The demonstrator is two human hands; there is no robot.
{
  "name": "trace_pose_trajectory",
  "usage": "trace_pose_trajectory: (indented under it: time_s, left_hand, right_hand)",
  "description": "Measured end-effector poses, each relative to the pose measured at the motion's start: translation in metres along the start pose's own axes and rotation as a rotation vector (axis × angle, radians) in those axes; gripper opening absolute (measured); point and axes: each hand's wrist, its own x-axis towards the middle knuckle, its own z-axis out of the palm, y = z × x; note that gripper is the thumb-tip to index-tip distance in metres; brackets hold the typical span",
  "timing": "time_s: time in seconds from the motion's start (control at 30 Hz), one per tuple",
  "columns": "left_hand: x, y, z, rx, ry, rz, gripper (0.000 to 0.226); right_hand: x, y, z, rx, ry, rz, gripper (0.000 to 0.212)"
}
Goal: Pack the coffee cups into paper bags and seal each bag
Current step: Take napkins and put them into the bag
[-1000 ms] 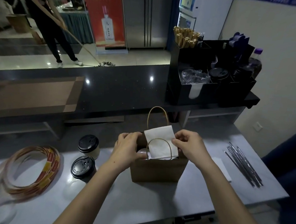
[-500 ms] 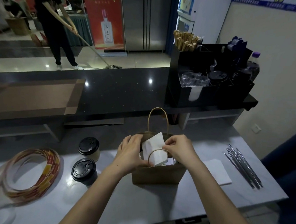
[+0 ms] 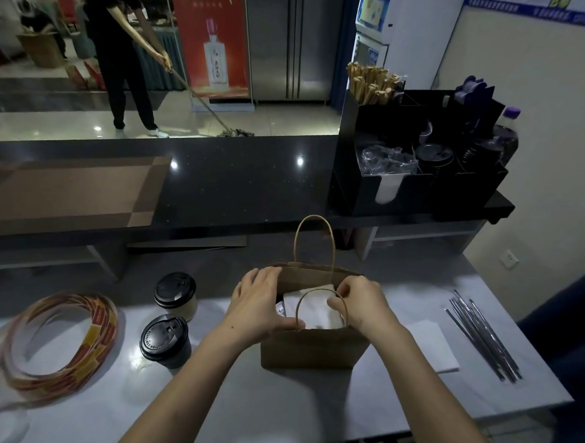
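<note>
The right grip (image 3: 361,307) has its fingers curled, and thumb and fingertips pinch the right edge of a white napkin (image 3: 316,308) that sits down in the mouth of the paper bag (image 3: 310,351). The pinch lies just behind the bag's near handle (image 3: 298,298), which arches over the napkin. The left grip (image 3: 262,301) clasps the bag's rim at 9 o'clock, fingers bent over the top edge and thumb pressed on the near wall. The bag stands upright and open on the pale tabletop (image 3: 273,408), with its far handle (image 3: 314,236) standing straight up. Something sits under the napkin at the bag's left side, but I cannot tell what it is.

At 9 o'clock from the bag, apart from it, two lidded cups stand upright close together. The pale coffee cup (image 3: 176,296) is the farther one and the dark coffee cup (image 3: 165,342) the nearer, both with black lids. Farther out at 9 o'clock lies a loose coil of red and yellow strip (image 3: 61,340).

At 3 o'clock from the bag a flat white sheet (image 3: 430,346) lies on the tabletop. Beyond it, a bundle of thin dark straws (image 3: 482,339) lies near the edge.

At 1 o'clock, on a raised dark counter (image 3: 235,183), is a black organiser (image 3: 406,180) holding lids and wrapped sticks. At 11 o'clock, past the counter, a person (image 3: 123,57) in dark clothes holds a mop on the shiny floor.
</note>
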Motion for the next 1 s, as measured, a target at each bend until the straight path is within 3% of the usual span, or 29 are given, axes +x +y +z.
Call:
trace_pose_trajectory:
  time_s: [0.43, 0.77, 1.0]
  left_hand:
    - [-0.01, 0.001, 0.011, 0.02, 0.077, -0.051, 0.116]
    - [-0.009, 0.024, -0.011, -0.007, 0.231, -0.106, 0.048]
    - [0.007, 0.061, -0.042, -0.084, 0.392, -0.119, 0.03]
  right_hand:
    - [-0.004, 0.011, -0.013, 0.378, 0.15, -0.191, 0.007]
    - [0.002, 0.021, -0.031, 0.541, 0.141, -0.25, 0.008]
    - [0.011, 0.041, -0.054, 0.582, 0.149, -0.262, 0.009]
